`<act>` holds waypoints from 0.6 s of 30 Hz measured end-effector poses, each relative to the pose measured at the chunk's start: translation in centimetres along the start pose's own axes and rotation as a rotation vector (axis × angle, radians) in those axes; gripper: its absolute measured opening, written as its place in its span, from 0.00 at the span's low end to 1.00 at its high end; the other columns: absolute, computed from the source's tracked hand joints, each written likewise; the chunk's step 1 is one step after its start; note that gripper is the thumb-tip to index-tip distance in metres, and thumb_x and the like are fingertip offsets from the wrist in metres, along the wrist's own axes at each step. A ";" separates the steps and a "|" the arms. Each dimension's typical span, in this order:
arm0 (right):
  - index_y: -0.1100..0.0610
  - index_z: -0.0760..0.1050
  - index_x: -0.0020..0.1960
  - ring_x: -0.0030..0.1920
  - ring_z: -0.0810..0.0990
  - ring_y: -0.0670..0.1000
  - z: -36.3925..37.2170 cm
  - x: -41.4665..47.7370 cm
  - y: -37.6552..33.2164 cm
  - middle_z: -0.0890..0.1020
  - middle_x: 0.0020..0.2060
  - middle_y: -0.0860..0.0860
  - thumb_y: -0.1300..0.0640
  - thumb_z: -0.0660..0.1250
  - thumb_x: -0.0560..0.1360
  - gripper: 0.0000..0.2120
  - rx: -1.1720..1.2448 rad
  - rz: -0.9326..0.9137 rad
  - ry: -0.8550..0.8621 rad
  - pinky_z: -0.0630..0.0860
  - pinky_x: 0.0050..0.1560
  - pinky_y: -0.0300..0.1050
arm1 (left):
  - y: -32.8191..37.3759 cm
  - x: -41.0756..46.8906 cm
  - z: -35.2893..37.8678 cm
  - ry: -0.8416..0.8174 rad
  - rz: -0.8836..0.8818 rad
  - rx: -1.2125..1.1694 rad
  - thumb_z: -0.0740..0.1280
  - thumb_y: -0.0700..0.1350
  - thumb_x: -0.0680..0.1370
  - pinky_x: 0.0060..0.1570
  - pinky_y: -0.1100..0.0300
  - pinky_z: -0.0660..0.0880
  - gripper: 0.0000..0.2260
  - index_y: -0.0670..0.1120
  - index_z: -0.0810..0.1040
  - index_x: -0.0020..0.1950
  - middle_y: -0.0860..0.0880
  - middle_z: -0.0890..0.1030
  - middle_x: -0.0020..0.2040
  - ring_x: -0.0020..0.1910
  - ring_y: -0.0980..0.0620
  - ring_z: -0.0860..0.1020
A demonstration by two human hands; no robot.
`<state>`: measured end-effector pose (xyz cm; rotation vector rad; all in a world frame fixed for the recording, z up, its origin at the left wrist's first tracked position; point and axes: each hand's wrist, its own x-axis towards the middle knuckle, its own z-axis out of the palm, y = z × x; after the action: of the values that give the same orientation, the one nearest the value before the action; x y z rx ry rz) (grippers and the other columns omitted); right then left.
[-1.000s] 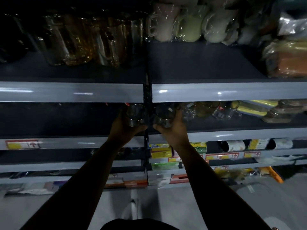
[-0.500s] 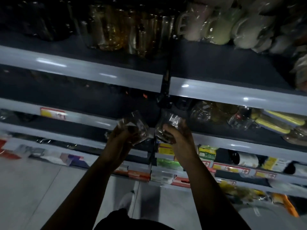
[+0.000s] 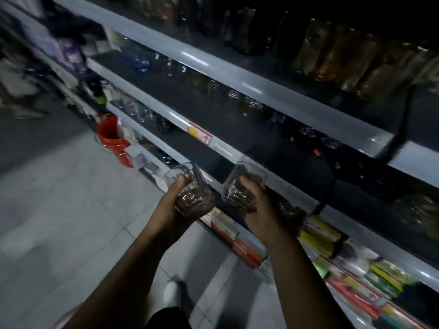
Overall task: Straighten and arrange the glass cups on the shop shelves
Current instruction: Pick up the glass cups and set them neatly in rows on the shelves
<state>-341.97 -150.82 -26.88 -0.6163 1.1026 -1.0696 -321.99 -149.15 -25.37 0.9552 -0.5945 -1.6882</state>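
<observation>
The left hand (image 3: pixel 177 210) wraps its fingers round the base of 1 clear glass cup (image 3: pixel 184 176); the right hand (image 3: pixel 260 211) grips a second cup (image 3: pixel 244 180) the same way. Both cups tilt mouth-up, slightly apart, probably so the glass does not knock. They hang in the air just short of the grey shelf edge (image 3: pixel 292 193) beyond the knuckles. Further beyond the hands, a dim row of glasses (image 3: pixel 254 103) lines the back of that shelf, likely where these 2 belong.
</observation>
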 end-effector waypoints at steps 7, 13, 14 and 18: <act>0.47 0.80 0.63 0.53 0.83 0.40 11.5 4.4 -0.5 0.85 0.51 0.42 0.60 0.66 0.81 0.14 -0.181 -0.011 -0.095 0.78 0.51 0.32 | 7.8 2.5 -9.0 0.105 0.060 -0.141 0.67 0.55 0.80 0.64 0.39 0.74 0.27 0.40 0.71 0.73 0.35 0.79 0.65 0.64 0.35 0.78; 0.47 0.75 0.69 0.59 0.83 0.53 21.9 9.8 -0.1 0.83 0.60 0.50 0.36 0.78 0.61 0.39 -0.255 -0.139 -0.025 0.83 0.56 0.50 | 16.3 6.0 -16.5 0.103 0.075 -0.078 0.69 0.56 0.78 0.59 0.42 0.78 0.28 0.42 0.71 0.73 0.35 0.79 0.65 0.64 0.35 0.79; 0.48 0.76 0.68 0.58 0.84 0.53 23.4 10.7 0.0 0.83 0.60 0.51 0.37 0.79 0.62 0.38 -0.249 -0.137 -0.009 0.83 0.55 0.50 | 17.7 6.7 -17.6 0.101 0.082 -0.088 0.70 0.56 0.77 0.61 0.40 0.77 0.29 0.43 0.70 0.73 0.35 0.79 0.65 0.64 0.35 0.79; 0.45 0.75 0.68 0.56 0.84 0.52 28.3 14.2 0.0 0.82 0.59 0.50 0.34 0.78 0.59 0.40 -0.300 -0.093 0.022 0.84 0.51 0.49 | 21.9 9.6 -21.3 0.097 0.099 -0.081 0.67 0.54 0.79 0.66 0.36 0.72 0.26 0.43 0.70 0.73 0.36 0.79 0.66 0.65 0.35 0.78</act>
<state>-314.89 -166.49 -22.24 -0.9032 1.2757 -0.9993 -293.57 -163.71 -23.20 0.9290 -0.4967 -1.5569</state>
